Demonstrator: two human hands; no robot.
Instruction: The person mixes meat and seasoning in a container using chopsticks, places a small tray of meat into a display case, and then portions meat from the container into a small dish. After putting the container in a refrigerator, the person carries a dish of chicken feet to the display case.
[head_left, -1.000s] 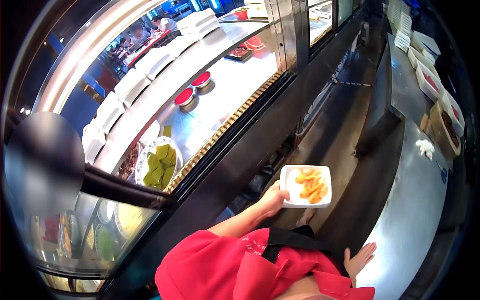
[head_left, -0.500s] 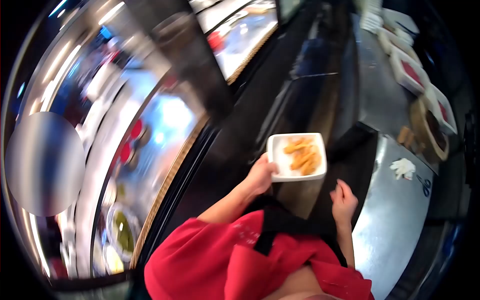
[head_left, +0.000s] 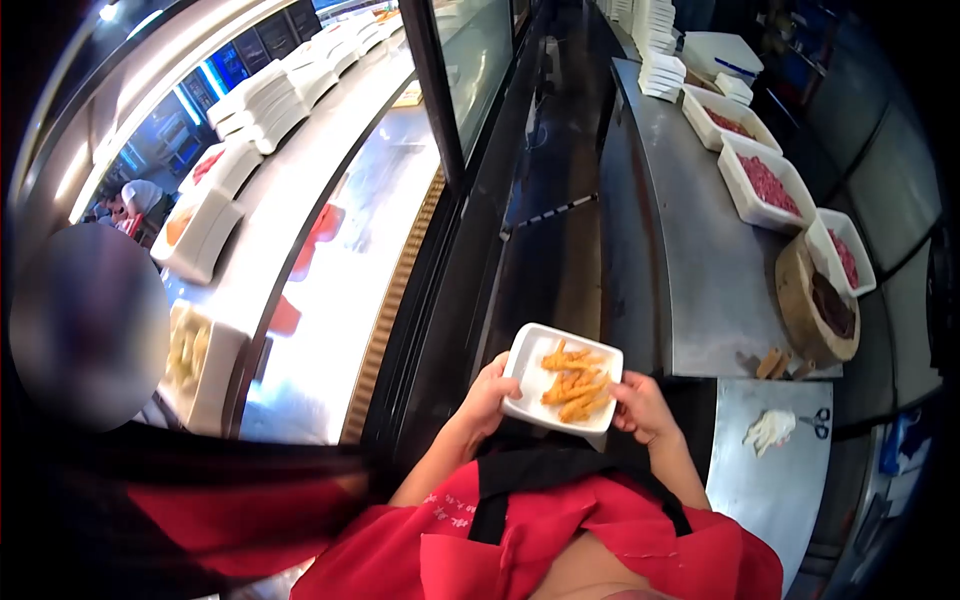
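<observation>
A white square dish (head_left: 530, 385) is held in front of my body, between both hands. In it lie several orange-yellow pieces that look like chicken feet (head_left: 575, 385), bunched toward its right side. My left hand (head_left: 488, 397) grips the dish's left edge, with the thumb over the rim. At the opposite edge, my right hand (head_left: 641, 407) has its thumb and fingers closed on the rim. The fingers under the dish are hidden.
On the right, a steel counter (head_left: 700, 300) carries tubs of red meat (head_left: 768, 185) and a round wooden block (head_left: 805, 310). A white glove (head_left: 770, 430) and scissors (head_left: 820, 423) lie nearer. Left stands a lit display counter (head_left: 340, 250). A person in red is close on my left.
My right hand has come up from beside the dish and taken its right edge. The dish has moved left and down in view. A red sleeve has appeared at lower left.
</observation>
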